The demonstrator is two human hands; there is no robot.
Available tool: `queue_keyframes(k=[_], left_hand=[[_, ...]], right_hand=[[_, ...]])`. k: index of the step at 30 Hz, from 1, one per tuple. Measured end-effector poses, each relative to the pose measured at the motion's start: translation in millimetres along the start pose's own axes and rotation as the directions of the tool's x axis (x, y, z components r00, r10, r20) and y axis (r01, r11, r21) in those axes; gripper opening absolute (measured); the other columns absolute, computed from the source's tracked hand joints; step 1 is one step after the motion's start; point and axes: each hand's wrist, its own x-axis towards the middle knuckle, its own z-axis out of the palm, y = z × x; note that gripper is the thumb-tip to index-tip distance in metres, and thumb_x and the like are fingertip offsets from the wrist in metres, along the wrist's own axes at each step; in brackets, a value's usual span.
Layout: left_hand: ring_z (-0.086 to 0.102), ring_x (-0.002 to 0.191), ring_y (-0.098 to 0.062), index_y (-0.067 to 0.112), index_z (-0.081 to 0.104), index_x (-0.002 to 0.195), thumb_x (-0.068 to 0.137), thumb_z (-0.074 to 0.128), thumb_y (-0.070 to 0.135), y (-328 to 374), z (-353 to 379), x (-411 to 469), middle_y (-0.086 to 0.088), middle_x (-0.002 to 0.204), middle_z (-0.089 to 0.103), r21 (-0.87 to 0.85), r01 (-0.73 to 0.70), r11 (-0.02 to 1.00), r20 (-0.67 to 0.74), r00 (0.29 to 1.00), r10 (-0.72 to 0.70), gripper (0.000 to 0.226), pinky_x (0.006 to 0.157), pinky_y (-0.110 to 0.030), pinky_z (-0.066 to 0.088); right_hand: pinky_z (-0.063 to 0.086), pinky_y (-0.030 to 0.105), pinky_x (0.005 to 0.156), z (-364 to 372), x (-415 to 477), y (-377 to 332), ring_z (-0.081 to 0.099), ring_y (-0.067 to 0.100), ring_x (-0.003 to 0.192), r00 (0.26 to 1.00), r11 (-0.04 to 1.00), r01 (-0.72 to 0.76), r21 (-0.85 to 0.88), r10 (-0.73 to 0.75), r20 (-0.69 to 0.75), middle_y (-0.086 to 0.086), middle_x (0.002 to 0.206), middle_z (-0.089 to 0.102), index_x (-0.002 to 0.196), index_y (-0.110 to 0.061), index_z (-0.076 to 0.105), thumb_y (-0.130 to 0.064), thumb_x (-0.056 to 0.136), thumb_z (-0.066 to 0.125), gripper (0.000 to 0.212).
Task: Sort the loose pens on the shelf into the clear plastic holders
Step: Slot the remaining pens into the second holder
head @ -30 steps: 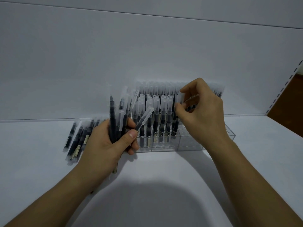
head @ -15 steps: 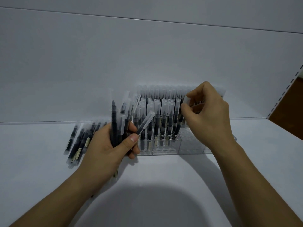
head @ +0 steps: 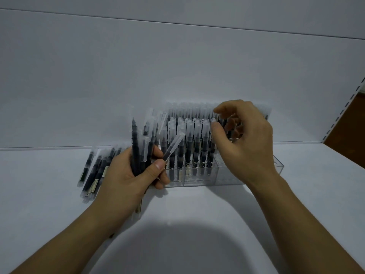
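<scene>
My left hand [head: 126, 178] grips a bundle of black pens with frosted caps [head: 138, 147], held upright, with one pen sticking out to the right between thumb and fingers. A clear plastic holder [head: 227, 175] stands against the back of the shelf, and rows of capped pens [head: 189, 139] stand in its left and middle parts. My right hand [head: 246, 147] hovers over the holder's right part with thumb and forefinger apart and nothing between them. Several loose pens [head: 94, 171] lie flat on the shelf to the left, partly hidden behind my left hand.
The white shelf board [head: 197, 214] stretches forward from the holder. A white back panel [head: 177, 76] rises right behind the pens. A slotted shelf upright [head: 343, 113] and a brown surface beyond it mark the right end.
My right hand was pinching a pen's cap over the holder and moved right; now its thumb and forefinger have parted and the pen stands in the holder. The left hand has barely moved.
</scene>
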Motion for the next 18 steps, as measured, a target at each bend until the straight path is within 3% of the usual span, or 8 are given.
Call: queue_keyframes(k=[3,7,13,16,18], left_hand=[[0.069,0.067,-0.025,0.007,0.063,0.1,0.091,0.061,0.008,-1,-1,0,-0.012,0.071,0.069,0.011,-0.004,1.0,0.0,1.0,0.004,0.009,0.062,-0.027,0.056],[0.068,0.067,-0.026,0.005,0.063,0.101,0.091,0.061,0.009,-1,-1,0,-0.011,0.071,0.068,0.011,-0.007,1.0,0.014,1.0,0.007,0.011,0.06,-0.028,0.055],[0.071,0.069,-0.028,0.006,0.063,0.1,0.084,0.062,0.018,3,1,0,-0.018,0.075,0.07,-0.007,-0.008,1.0,0.007,1.0,0.009,0.021,0.06,-0.028,0.058],[0.074,0.076,-0.033,0.006,0.064,0.101,0.086,0.061,0.019,2,1,-1,-0.019,0.081,0.073,-0.037,0.009,0.999,0.007,1.0,-0.009,0.021,0.067,-0.036,0.062],[0.075,0.082,-0.029,0.007,0.067,0.102,0.087,0.06,0.023,1,0,-1,-0.015,0.088,0.075,-0.032,0.002,0.999,-0.003,1.0,-0.002,0.023,0.071,-0.034,0.062]], right_hand=[[0.052,0.032,0.062,8,-6,-10,0.061,0.015,0.071,0.998,0.963,-0.065,0.26,0.055,0.044,-0.004,0.086,0.066,0.103,-0.014,0.065,-0.007,0.092,0.071,0.015],[0.059,0.049,0.067,20,-14,-21,0.065,0.024,0.072,0.961,0.827,-0.257,0.5,0.165,0.222,0.001,0.09,0.071,0.108,-0.01,0.064,-0.007,0.092,0.074,0.02],[0.062,0.04,0.085,23,-17,-24,0.074,0.031,0.094,0.889,0.696,-0.406,0.592,0.15,0.433,0.014,0.1,0.076,0.115,-0.013,0.065,0.002,0.087,0.076,0.033],[0.061,0.031,0.081,22,-14,-24,0.074,0.024,0.091,0.895,0.677,-0.41,0.611,0.171,0.411,0.009,0.097,0.076,0.111,-0.013,0.067,0.002,0.085,0.075,0.031],[0.06,0.03,0.075,19,-10,-24,0.073,0.024,0.087,0.908,0.628,-0.41,0.662,0.214,0.359,0.009,0.094,0.072,0.112,-0.012,0.066,-0.006,0.083,0.074,0.031]])
